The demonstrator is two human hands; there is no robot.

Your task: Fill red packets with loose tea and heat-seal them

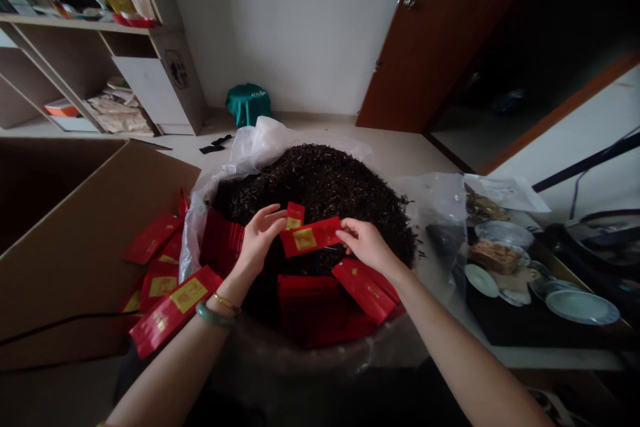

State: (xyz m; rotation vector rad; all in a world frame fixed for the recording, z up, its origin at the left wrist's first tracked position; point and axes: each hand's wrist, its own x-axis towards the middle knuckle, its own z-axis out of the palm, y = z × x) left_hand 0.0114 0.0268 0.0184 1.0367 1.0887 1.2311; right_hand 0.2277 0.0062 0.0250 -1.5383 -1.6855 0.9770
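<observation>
Centrally, in the head view, the right hand pinches the end of a red-and-gold tea packet between finger and thumb, above a heap of dark loose tea in a clear plastic bag. The left hand curls just beside a smaller red packet, its grip hard to tell. More red packets lie lower left against a cardboard box; crockery sits at right, a shelf unit upper left.
</observation>
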